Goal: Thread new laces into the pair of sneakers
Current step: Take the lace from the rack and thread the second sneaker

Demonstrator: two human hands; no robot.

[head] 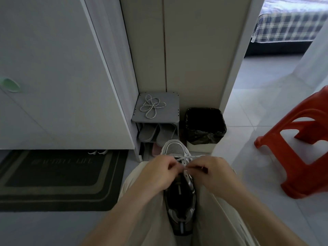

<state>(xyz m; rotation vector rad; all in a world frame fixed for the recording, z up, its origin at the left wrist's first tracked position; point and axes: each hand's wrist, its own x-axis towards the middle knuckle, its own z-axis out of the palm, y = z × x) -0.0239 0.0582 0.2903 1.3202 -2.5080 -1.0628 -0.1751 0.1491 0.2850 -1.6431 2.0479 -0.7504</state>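
Pale trousers (pixel 142 219) fill the bottom of the view, and a grey and white sneaker (pixel 180 196) is held lengthwise between the thighs, its heel towards the camera and its toe pointed away towards the shoe rack (pixel 170 110). Both forearms are stretched forward over the legs. The left hand (pixel 159 172) and the right hand (pixel 211 172) are brought close together over the front eyelets. The fingers of each are curled and pinched on a white lace (pixel 186 158), which is seen crossed over the forefoot just beyond the knuckles. A short strand is drawn taut between the two hands.

A second, loose lace (pixel 152 105) is laid in tangled loops on the rack's grey top shelf, towards its left edge and well apart from the sneaker. Grey slippers (pixel 154 133) are stored on the shelf below. Just beside the rack's right edge a bin (pixel 204 125) lined with a black bag is stood on the tiled floor. A red plastic stool (pixel 301 157) is placed at the right edge of the floor. At the left a dark doormat (pixel 58 178) is spread before a white cabinet (pixel 53 68), and the toes of another pair of shoes (pixel 98 152) are seen under the cabinet's lower edge. A bed (pixel 287 27) with a checked cover is visible through the doorway at the top right corner.
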